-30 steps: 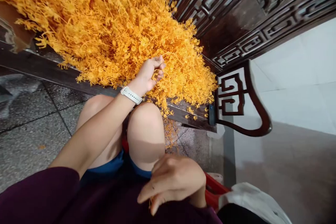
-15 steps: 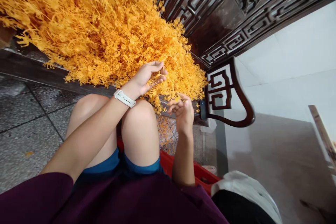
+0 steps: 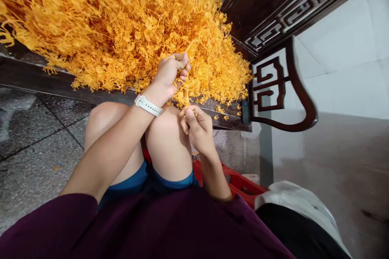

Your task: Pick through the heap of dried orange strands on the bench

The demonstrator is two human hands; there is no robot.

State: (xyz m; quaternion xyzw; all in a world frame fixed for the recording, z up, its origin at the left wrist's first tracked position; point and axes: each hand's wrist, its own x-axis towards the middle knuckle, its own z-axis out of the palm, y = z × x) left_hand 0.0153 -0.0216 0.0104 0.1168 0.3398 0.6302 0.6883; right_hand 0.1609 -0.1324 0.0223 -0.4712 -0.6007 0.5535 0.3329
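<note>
A big heap of orange plastic flower sprigs (image 3: 130, 28) is piled on the dark wooden bench (image 3: 68, 87) before my knees. At the heap's front edge my left hand (image 3: 170, 75), with a white watch band (image 3: 148, 105) at the wrist, is closed in a pinch on an orange sprig (image 3: 187, 89). Part of the sprig sticks up past the fingertips. Below and to the right, my right hand (image 3: 197, 127) has thumb and fingers pressed together on the sprig's lower end, over my knee. The fingers hide the exact grip points.
A carved dark wooden backrest (image 3: 261, 4) rises behind the heap, and a curved armrest (image 3: 304, 101) stands at the right. Small loose orange pieces (image 3: 221, 110) lie along the bench edge. Beside my right forearm is a red plastic item (image 3: 240, 182), with a white bag (image 3: 300, 198) nearby.
Both hands had looser fingers before and are now closed on a sprig. My right hand has moved left, below the left one. The view has shifted slightly.
</note>
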